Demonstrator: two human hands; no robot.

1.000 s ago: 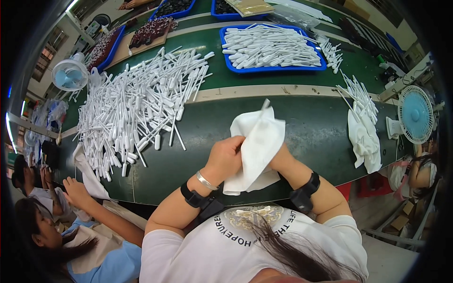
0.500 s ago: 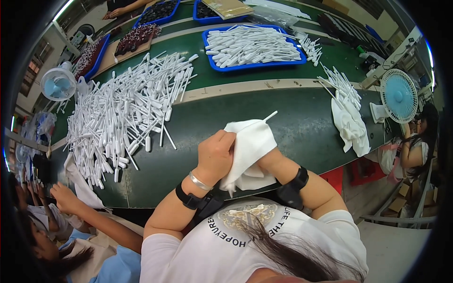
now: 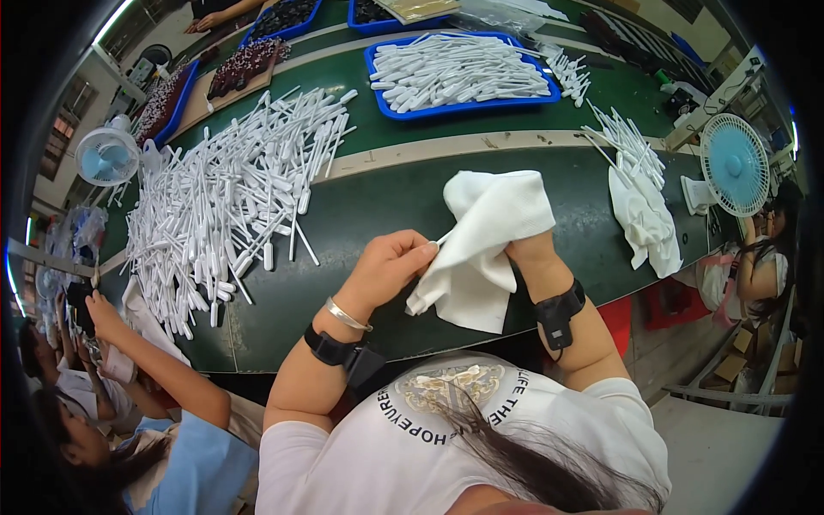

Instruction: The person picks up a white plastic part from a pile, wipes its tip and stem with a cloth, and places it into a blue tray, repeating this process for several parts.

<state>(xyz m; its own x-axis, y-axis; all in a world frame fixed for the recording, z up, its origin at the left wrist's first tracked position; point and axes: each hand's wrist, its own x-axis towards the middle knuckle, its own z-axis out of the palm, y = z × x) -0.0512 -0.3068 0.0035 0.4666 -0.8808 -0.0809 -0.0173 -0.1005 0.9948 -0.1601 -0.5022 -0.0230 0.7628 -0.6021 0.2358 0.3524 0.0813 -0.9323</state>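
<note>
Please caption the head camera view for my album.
Left hand pinches a thin white stick; right hand holds a white cloth at a green table.

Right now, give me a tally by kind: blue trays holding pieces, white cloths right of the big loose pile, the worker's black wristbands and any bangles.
Blue trays: 4
White cloths: 2 (one at the right hand, one lying farther right on the bench)
Black wristbands: 2, one per arm
Silver bangle: 1
Total: 9

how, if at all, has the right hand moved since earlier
Yes: the right hand has moved rightward and forward, judged against the blue tray of white bulb-ended sticks.
</note>
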